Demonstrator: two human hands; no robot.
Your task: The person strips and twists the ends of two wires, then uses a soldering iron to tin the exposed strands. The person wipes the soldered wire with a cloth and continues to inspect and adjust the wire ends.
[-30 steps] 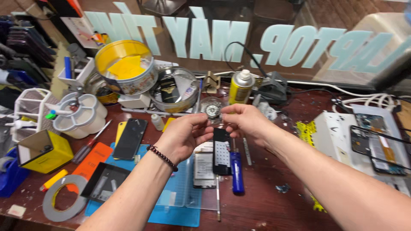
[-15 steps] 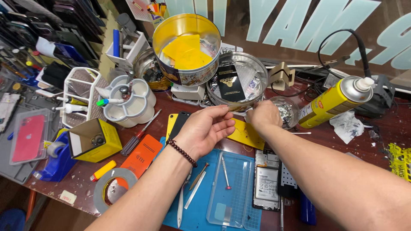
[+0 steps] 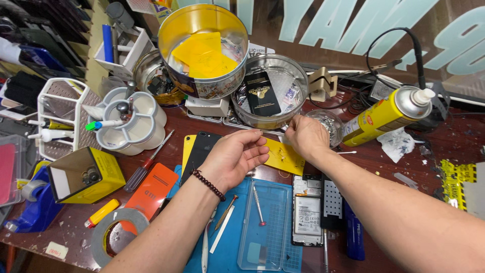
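The left hand [image 3: 233, 156] hovers palm down, fingers loosely spread and holding nothing, above a black phone [image 3: 201, 153]. The right hand [image 3: 304, 135], fingers curled, touches a small round glass dish [image 3: 327, 123]; its grip is unclear.

Two bare forearms, no sleeves in view. Left hand [image 3: 233, 157] bare of rings, fingernails short and plain. Just behind it, round the wrist, a bracelet [image 3: 208, 184] of small, dark, round beads, reddish-brown, strung in a single row. Right hand [image 3: 305, 137] equally bare: no ring, no watch, no band at its wrist.
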